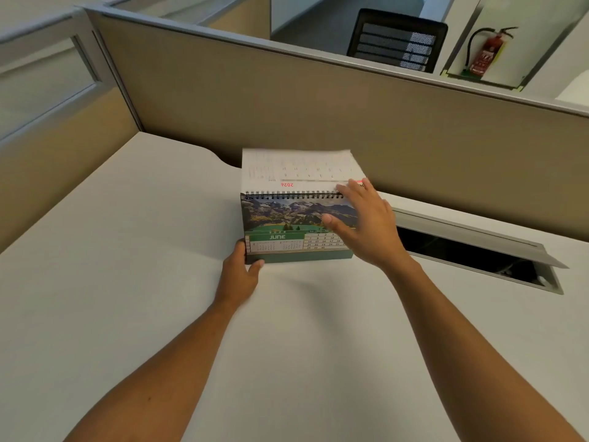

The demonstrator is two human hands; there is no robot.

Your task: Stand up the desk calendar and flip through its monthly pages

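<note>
Item: one desk calendar, spiral-bound, standing upright on its base near the middle of the pale worktop, just in front of the beige partition.

Progress, as judged: standing-up step done; flipping under way. Facing page reads JUNE, so roughly the first half of the year turned over, about half left to go. One loose page caught mid-turn above the spiral binding, blurred, "2026" showing upside down on its back.

Grip, left hand: closed on the lower left corner of the calendar, thumb at the front, steadying the base.

Grip, right hand: released, fingers spread; fingertips touching the turned page at the right end of the binding, thumb lying over the mountain picture.

Count: calendars, one; hands, two; open cable hatch in the worktop, one; black chair beyond the partition, one; red fire extinguisher, one.
</note>
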